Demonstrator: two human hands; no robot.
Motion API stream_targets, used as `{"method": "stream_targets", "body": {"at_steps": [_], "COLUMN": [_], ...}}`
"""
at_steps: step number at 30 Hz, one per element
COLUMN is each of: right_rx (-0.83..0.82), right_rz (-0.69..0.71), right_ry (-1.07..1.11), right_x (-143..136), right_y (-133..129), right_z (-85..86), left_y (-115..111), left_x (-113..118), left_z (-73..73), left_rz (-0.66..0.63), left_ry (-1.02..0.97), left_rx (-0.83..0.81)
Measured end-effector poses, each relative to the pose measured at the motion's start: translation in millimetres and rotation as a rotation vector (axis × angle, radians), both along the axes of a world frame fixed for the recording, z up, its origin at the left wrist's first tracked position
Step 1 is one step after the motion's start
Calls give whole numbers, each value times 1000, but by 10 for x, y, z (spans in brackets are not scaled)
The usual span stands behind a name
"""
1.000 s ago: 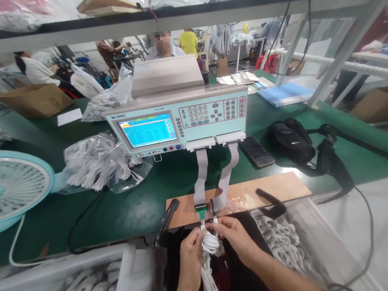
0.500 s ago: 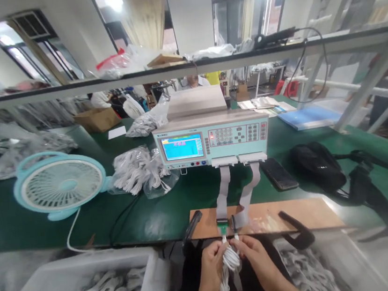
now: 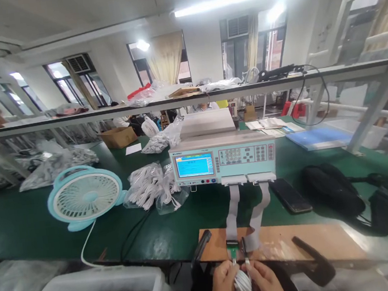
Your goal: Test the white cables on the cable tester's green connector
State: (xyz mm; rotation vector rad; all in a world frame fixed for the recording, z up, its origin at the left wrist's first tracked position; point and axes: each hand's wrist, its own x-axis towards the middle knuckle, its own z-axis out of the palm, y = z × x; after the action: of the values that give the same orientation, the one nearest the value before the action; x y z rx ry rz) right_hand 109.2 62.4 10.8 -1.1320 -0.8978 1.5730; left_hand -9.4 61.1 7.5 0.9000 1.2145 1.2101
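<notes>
Camera has tipped upward since half a second ago, so both hands sit lower in the view, and the screen ahead of them has changed from large pink characters to smaller lines on blue; the grip looks the same. Thumb and forefinger of the left hand (image 3: 222, 283) are pinched together, with hardly any gap, on one end of a coiled white cable (image 3: 243, 283). Thumb and forefinger of the right hand (image 3: 265, 280) pinch its other end just as tightly. Its coil hangs between the two hands, below the fingertips. Just beyond the left fingertips is a small green circuit board (image 3: 233, 252), which the left end meets; the right end points to a black connector (image 3: 244, 245) just beyond the right fingertips. How deep either end sits cannot be told. Past the fingers, a wooden board (image 3: 280, 248) lies along the table edge, and two grey ribbon cables run farther away to the tester (image 3: 249, 169). A phone (image 3: 291, 195) lies beyond the fingers to the right; a pale blue fan (image 3: 87, 198) stands well off to their left
</notes>
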Motion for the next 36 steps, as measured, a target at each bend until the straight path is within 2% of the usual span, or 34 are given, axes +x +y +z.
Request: {"method": "stream_targets", "body": {"at_steps": [14, 19, 23, 26, 28, 30, 32, 34, 36], "right_rx": [-33, 40, 80, 96, 117, 210, 322, 386, 416], "right_rz": [8, 7, 66, 139, 215, 270, 219, 224, 327], "right_ry": [92, 30, -122, -278, -507, -884, -1157, -1174, -999], "right_x": [-21, -25, 83, 442, 821, 1189, 1395, 1357, 1121], "right_y": [20, -77, -330, -498, -582, -652, -715, -769, -801], "right_z": [-89, 48, 200, 207, 169, 135, 141, 187, 236], "left_y": [33, -88, -360, -496, -531, -534, -520, -498, -480], "left_x": [8, 37, 103, 140, 155, 172, 211, 283, 372], "left_z": [-95, -45, 112, 183, 181, 153, 117, 86, 66], "left_rz": [-11, -32, -169, -219, -180, -106, -48, -21, 7], "left_ry": [-15, 50, 55, -30, -174, -314, -382, -384, -362], "left_rx": [11, 17, -36, -220, -380, -478, -504, -511, -487]}}
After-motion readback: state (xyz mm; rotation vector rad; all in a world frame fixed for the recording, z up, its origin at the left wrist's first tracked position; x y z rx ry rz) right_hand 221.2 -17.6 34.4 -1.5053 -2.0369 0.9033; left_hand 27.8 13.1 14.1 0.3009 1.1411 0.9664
